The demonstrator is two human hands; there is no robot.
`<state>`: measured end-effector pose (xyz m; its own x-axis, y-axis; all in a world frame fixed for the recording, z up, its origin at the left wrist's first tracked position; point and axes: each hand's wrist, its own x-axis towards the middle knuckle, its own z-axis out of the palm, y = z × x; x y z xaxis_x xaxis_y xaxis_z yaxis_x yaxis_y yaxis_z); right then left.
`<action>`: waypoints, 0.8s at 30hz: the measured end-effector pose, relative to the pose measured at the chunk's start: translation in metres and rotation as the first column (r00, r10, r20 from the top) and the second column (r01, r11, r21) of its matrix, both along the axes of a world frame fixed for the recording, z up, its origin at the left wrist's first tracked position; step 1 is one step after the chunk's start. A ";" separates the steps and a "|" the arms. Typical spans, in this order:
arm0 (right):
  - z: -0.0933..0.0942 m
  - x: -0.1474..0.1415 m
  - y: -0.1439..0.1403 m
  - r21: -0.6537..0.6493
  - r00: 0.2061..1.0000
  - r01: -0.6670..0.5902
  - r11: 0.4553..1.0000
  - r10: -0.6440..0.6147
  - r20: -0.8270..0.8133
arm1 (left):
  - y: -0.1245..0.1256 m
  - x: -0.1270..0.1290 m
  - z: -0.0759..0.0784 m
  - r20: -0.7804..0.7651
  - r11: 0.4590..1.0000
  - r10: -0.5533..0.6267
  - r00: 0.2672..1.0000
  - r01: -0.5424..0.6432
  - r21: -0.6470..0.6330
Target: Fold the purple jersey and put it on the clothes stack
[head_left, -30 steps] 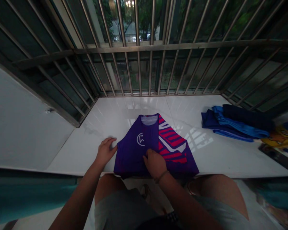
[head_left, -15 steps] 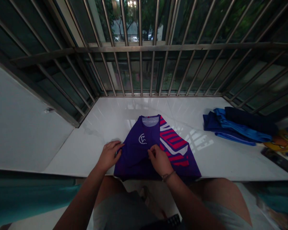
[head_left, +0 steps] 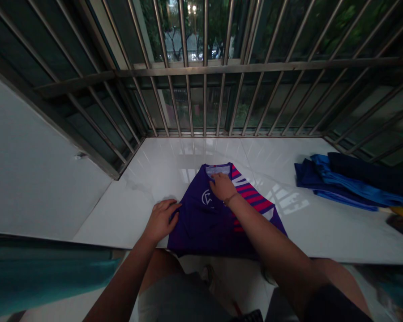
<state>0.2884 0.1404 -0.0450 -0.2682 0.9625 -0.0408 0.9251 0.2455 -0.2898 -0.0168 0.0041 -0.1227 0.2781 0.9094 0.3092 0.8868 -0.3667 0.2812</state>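
1. A metal window grille [head_left: 204, 69] rises behind everything.
2. The glossy white windowsill [head_left: 325, 232] stretches before it.
3. A purple jersey [head_left: 196, 230] with pink-and-white striping lies on the windowsill, collar toward the grille, bottom reaching the near edge.
4. Folded blue clothes [head_left: 352, 181] are stacked well to its right.
5. The hands are apart: the left hand [head_left: 161, 219], thumb parted from fingers, touches the jersey's left edge; the right hand [head_left: 223, 187] is at the collar, whether pinching I cannot tell.
6. A bracelet [head_left: 231, 198] circles the right wrist.
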 end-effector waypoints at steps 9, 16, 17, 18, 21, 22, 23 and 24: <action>-0.024 -0.033 0.088 0.051 0.994 -0.102 0.993 0.100 0.036 | 0.001 0.000 0.004 0.046 1.000 0.007 0.999 -0.006 -0.016; -0.004 -0.031 0.068 0.139 0.998 -0.053 0.989 0.046 0.052 | 0.003 0.000 0.005 0.089 0.998 0.046 0.995 -0.042 -0.048; 0.000 -0.028 0.053 0.136 0.997 -0.050 0.989 0.043 0.057 | 0.004 0.000 0.005 0.094 0.998 0.047 0.994 -0.043 -0.048; 0.002 -0.026 0.034 0.124 0.997 -0.053 0.991 0.045 0.063 | 0.004 0.000 0.004 0.098 0.998 0.046 0.994 -0.041 -0.048; 0.001 -0.017 -0.036 0.060 0.995 -0.045 0.997 0.039 0.097 | 0.004 -0.001 0.003 0.089 0.999 0.027 0.996 -0.024 -0.040; -0.002 -0.014 -0.059 0.044 0.993 0.009 0.999 -0.014 0.120 | 0.004 -0.001 0.003 0.083 0.999 0.021 0.996 -0.018 -0.036; -0.005 -0.011 -0.081 0.008 0.985 0.084 0.996 -0.085 0.149 | 0.004 -0.001 0.002 0.077 0.999 0.017 0.997 -0.015 -0.032; -0.009 -0.009 -0.100 -0.036 0.982 0.115 0.993 -0.108 0.155 | 0.004 -0.002 0.002 0.072 1.000 0.016 0.997 -0.014 -0.028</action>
